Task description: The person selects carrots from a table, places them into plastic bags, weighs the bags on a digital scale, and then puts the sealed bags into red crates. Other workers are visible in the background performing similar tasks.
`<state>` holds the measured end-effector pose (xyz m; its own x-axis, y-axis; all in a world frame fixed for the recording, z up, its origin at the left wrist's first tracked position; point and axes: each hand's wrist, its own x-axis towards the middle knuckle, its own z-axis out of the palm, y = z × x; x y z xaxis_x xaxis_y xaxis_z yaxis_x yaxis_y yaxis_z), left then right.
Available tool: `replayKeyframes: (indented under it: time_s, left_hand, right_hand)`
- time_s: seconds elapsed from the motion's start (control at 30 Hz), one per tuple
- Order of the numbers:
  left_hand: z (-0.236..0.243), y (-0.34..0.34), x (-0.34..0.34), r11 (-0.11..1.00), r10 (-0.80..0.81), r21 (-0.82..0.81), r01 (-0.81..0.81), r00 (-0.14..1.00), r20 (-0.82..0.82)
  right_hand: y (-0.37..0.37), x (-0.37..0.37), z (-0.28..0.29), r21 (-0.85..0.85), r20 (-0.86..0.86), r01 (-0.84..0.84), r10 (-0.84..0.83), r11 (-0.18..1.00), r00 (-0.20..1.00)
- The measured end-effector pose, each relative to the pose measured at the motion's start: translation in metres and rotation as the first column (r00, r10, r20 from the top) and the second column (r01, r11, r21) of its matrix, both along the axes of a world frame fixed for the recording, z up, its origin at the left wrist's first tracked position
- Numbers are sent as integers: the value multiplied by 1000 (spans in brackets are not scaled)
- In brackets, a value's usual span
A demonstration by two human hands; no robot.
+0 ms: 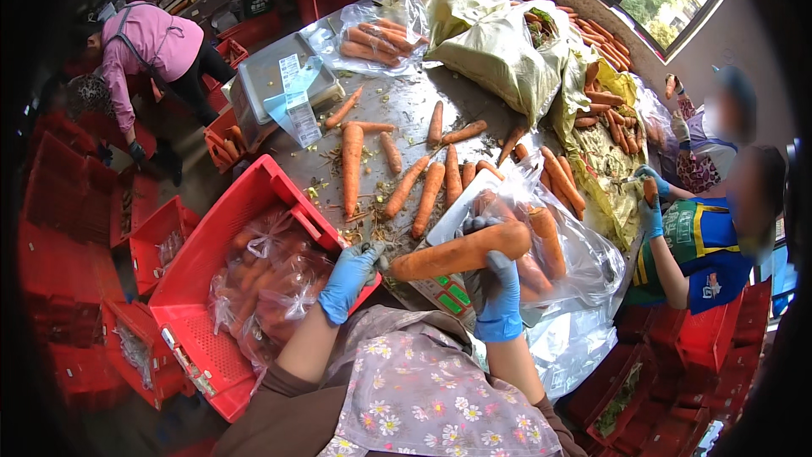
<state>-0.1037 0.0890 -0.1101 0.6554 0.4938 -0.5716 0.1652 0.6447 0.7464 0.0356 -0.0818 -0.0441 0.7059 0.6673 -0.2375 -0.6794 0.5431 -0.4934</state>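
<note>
A large carrot (457,252) lies level in front of me, above the table's near edge. My right hand (497,292), in a blue glove with grey fingers, is wrapped round its thick end. My left hand (351,278), gloved alike, is closed at the narrow end; whether its fingers hold anything small besides is hidden. Just beyond my right hand, an open clear plastic bag (584,245) with several carrots rests on a white tray over a scale with a green display (452,294). Loose carrots (352,171) and trimmings are scattered on the metal table (296,173).
At left, a red crate (193,330) holds bagged carrots (275,288). A clear plastic box (275,89) and another bag of carrots (381,38) stand farther back. Large sacks (499,42) spill carrots at the far right. Co-workers stand right, left and behind the table; more red crates surround it.
</note>
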Motion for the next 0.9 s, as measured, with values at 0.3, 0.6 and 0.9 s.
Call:
replayKeyframes:
  time_s: [0.3,0.6,0.9]
  left_hand:
    - [73,-38,2,994,-80,-47,95,964,253]
    - [69,-20,-3,865,-80,481,-145,905,417]
    - [60,-15,9,898,433,-42,-438,864,255]
  right_hand:
    - [-4,-2,-26,297,-277,189,-105,936,955]
    - [-15,-2,-24,61,-171,49,-38,997,984]
    - [-8,-27,-1,-272,326,-105,194,957,925]
